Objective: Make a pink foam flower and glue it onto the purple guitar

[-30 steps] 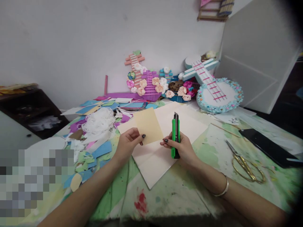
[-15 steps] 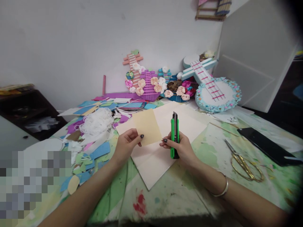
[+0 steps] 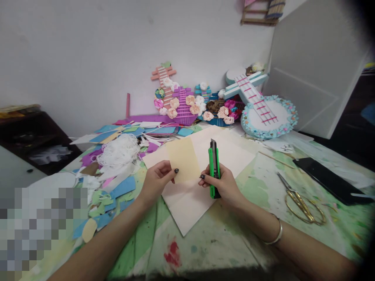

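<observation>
My left hand (image 3: 156, 180) pinches the lower left corner of a small tan paper rectangle (image 3: 183, 158) and holds it up over a large cream sheet (image 3: 187, 199) on the table. In my right hand (image 3: 224, 185) is a green utility knife (image 3: 213, 166), gripped upright just right of the tan paper, its tip pointing away from me. My right index finger touches the tan paper's lower right corner. A bangle circles my right wrist.
Gold scissors (image 3: 301, 203) and a black phone (image 3: 328, 179) lie at the right. Coloured foam scraps (image 3: 117, 187) and a white string tangle (image 3: 118, 150) cover the left. Foam flower crafts (image 3: 187, 103) and a round blue-rimmed piece (image 3: 269, 117) stand at the back wall.
My right hand has shifted the knife slightly left, closer to the tan paper. The left hand holds still.
</observation>
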Demonstrator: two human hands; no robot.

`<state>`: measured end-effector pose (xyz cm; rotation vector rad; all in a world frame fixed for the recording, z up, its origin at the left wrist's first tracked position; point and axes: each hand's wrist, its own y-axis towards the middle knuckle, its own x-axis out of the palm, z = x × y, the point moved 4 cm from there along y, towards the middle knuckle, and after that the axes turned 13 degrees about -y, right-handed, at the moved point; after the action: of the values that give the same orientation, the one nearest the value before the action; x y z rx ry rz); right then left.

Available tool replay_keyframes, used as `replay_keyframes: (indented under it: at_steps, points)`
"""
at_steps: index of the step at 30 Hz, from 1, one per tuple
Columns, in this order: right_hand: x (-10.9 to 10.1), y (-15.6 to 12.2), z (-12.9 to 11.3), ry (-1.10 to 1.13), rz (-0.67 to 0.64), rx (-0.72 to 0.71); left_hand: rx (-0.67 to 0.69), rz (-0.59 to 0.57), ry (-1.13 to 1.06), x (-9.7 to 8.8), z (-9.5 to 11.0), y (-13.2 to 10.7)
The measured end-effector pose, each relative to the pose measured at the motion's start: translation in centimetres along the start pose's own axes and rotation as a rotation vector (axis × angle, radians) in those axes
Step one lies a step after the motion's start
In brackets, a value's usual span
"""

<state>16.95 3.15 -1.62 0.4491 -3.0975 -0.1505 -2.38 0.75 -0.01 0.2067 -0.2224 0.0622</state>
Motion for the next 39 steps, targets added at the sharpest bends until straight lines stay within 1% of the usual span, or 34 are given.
replay_keyframes:
  at_steps: [6, 15, 19, 22, 24, 25, 27, 29, 31, 33, 35, 39]
  points:
    - [0.0, 0.0, 0.1, -0.006, -0.01, -0.014, 0.006, -0.015, -0.013, 0.0, -0.1, 0.1]
    - [-0.1, -0.1, -0.3, -0.031, 0.007, 0.015, 0.017, -0.031, -0.043, 0.2, 0.0, 0.0]
    - [-0.6, -0.4, -0.5, -0.057, -0.027, 0.047, 0.058, 0.002, -0.081, -0.1, 0.1, 0.1]
    - [-0.9, -0.5, -0.6, -0.069, -0.076, 0.073, 0.056, 0.036, -0.033, -0.9, 0.3, 0.6]
    - [-1.0, -0.5, -0.5, -0.11, -0.111, 0.106, 0.002, 0.049, 0.078, -1.9, 0.3, 1.0]
    - [-0.9, -0.6, -0.4, -0.137, -0.129, 0.124, -0.049, 0.036, 0.153, -2.4, 0.2, 1.2]
    - [-0.7, -0.7, -0.3, -0.198, -0.165, 0.154, -0.187, -0.037, 0.282, -3.3, -0.1, 1.5]
    - [-0.4, -0.9, -0.2, -0.263, -0.206, 0.184, -0.299, -0.092, 0.345, -4.0, -0.3, 1.5]
    - [0.0, -1.2, -0.1, -0.33, -0.266, 0.217, -0.382, -0.142, 0.374, -4.2, -0.2, 1.5]
    - [0.3, -1.4, 0.1, -0.382, -0.331, 0.256, -0.449, -0.202, 0.419, -4.0, -0.1, 1.3]
    - [0.5, -1.6, 0.2, -0.428, -0.38, 0.28, -0.486, -0.244, 0.492, -3.7, 0.1, 1.1]
    - [0.6, -1.8, 0.6, -0.526, -0.474, 0.283, -0.477, -0.276, 0.612, -3.7, -0.1, 1.2]
